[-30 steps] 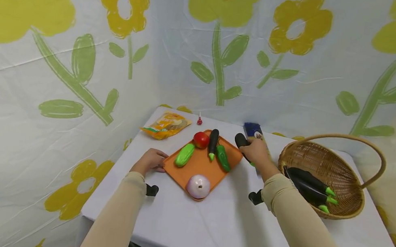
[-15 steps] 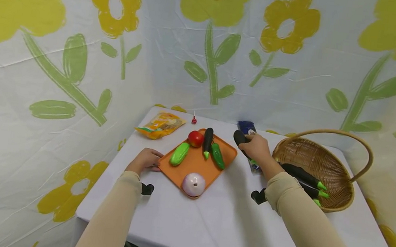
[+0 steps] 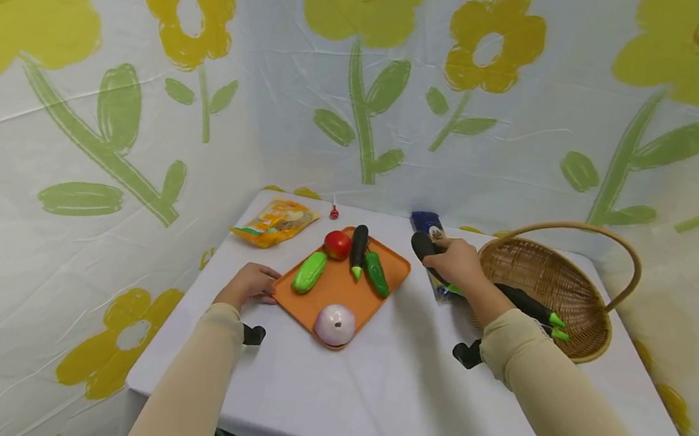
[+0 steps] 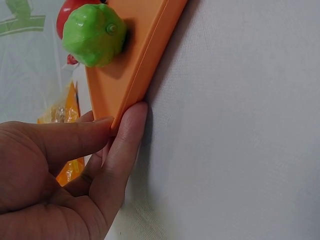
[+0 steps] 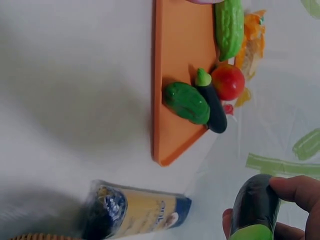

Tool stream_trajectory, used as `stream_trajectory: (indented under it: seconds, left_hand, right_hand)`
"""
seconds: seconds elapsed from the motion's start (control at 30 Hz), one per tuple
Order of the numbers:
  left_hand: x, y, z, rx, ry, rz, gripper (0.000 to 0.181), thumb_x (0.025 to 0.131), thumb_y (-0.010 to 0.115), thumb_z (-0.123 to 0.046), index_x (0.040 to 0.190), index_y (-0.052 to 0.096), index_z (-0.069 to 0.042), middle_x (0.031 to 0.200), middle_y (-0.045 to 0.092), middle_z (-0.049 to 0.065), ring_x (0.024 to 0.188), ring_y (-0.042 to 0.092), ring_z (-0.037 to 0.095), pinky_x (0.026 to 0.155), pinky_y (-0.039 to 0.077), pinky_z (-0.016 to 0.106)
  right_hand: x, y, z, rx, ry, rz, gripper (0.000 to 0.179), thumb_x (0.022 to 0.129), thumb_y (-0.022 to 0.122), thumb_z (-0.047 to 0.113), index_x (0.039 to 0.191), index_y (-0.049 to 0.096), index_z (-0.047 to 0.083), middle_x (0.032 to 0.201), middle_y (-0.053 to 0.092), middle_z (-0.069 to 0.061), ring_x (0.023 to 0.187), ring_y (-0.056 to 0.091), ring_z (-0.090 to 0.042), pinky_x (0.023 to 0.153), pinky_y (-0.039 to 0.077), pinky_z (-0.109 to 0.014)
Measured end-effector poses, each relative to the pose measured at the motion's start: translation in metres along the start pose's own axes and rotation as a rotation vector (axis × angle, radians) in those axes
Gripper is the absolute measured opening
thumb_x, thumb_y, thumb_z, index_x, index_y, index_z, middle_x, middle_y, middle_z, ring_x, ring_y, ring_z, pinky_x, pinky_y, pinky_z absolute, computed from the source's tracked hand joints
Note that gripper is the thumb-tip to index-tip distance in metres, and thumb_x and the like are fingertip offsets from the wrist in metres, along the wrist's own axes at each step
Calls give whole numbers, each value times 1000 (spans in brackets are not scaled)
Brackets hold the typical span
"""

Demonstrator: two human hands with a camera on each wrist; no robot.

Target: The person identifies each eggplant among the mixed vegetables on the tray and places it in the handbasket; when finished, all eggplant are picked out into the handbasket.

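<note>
My left hand pinches the near-left corner of an orange tray, thumb over the rim and fingers at its outer side. On the tray lie a purple onion, a light green bumpy bitter melon, a red tomato, a small dark eggplant and a green pepper. Right of the tray, my right hand holds a dark eggplant above the table, thumb on one side, its green cap toward the wrist. The fingers behind the eggplant are partly hidden.
A wicker basket with a tall handle stands at the right, holding more eggplants. A blue and yellow packet lies between tray and basket. An orange bag and a red lollipop lie at the back left.
The head view has turned rightward. My right hand with the eggplant has moved away from the tray toward the basket. The left hand keeps its hold on the tray corner.
</note>
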State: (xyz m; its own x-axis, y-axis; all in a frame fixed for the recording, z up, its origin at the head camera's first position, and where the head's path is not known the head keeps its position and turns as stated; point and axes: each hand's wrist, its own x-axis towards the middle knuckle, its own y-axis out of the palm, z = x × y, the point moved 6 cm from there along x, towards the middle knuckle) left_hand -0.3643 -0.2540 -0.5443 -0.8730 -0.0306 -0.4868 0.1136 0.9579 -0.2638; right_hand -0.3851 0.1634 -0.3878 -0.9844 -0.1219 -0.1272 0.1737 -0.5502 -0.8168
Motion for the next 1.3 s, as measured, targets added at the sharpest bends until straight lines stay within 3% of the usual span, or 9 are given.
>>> stream_trajectory:
  seconds: [0.23,0.57,1.07,1.3]
  left_hand:
    - [-3,-1,-1,13,-18,-1,46,91,59,14,136,60,5,130,56,31,82,68,24,74,64,34]
    - [-6,-1,-5,26,-19,7,46,91,58,13,137,59,6,130,55,31,81,68,24,76,64,35]
    - [-2,-2,-1,23,-46,5,47,92,60,11,138,58,4,128,57,29,86,67,26,75,63,33]
    - [-3,-1,-2,26,-54,7,47,92,61,11,138,58,4,129,57,29,88,67,27,78,63,34]
  right_hand:
    - [-18,-14,-8,39,14,-3,63,91,69,23,145,52,-5,134,58,-30,110,60,-41,88,56,-49]
    - [-38,-35,-32,26,35,35,66,91,70,25,147,50,-5,132,56,-32,102,62,-39,73,59,-41]
    - [-58,-67,-63,34,-1,114,66,90,73,26,144,52,-6,130,58,-31,100,64,-35,76,59,-42]
    - [-66,-85,-81,-13,-23,104,64,89,74,29,141,57,-4,131,59,-30,105,60,-37,82,55,-46]
